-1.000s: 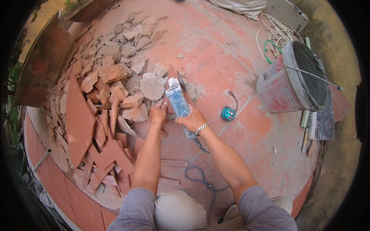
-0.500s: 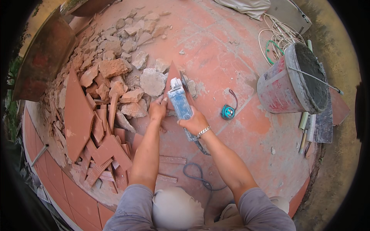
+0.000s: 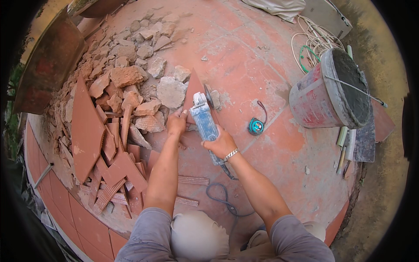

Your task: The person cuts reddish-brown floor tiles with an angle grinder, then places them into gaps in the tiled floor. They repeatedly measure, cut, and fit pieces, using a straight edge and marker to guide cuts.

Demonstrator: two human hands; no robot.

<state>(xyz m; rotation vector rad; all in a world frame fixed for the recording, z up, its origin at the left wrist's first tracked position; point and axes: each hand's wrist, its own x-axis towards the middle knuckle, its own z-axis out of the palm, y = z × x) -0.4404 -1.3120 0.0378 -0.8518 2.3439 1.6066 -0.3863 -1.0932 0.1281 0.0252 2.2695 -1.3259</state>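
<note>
My right hand (image 3: 221, 142) is wrapped round the body of a dusty blue angle grinder (image 3: 205, 121), its silver head pointing away from me. The grinder's dark disc (image 3: 209, 96) stands at the right edge of a pointed terracotta tile piece (image 3: 193, 85). Whether the disc touches the tile I cannot tell. My left hand (image 3: 176, 123) pinches the tile's near left edge, with the thumb toward the grinder. Part of the tile is hidden beneath the tool. From the grinder's rear, a dark cord (image 3: 229, 171) runs down toward my knees.
Broken rubble (image 3: 126, 76) and cut tile offcuts (image 3: 124, 168) are heaped on the left. A teal tape measure (image 3: 255, 126) lies right of the grinder. At the right stands a bucket of grey mortar (image 3: 312, 94), with a coiled pale hose (image 3: 312, 37) behind it.
The grinder has turned slightly in my right hand, and more of its disc's face shows. My left hand keeps its hold on the tile. The whole view has shifted a little.
</note>
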